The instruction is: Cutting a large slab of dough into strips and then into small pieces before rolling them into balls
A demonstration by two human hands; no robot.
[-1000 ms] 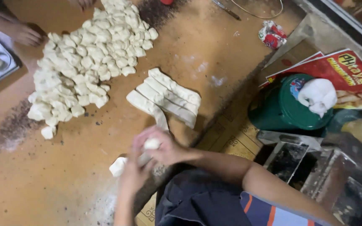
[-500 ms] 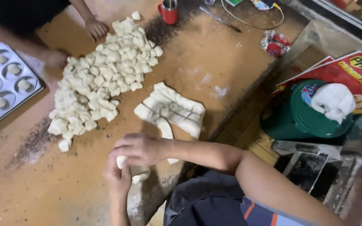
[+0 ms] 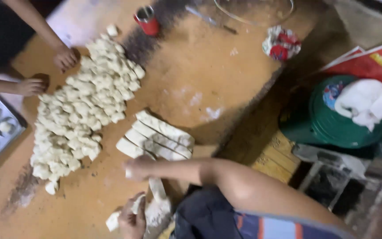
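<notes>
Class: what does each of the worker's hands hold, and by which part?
Left hand grips a dough strip at its near end; right hand touches its far end.

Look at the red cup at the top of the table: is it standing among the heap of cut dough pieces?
No, the red cup stands apart on bare table, beyond the dough heap.

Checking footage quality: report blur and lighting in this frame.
Head view: motion blur smears the right hand and left hand by the pale dough strip; warm, dim light; the heap of white dough pieces reads soft; the right edge sinks into shadow.
</notes>
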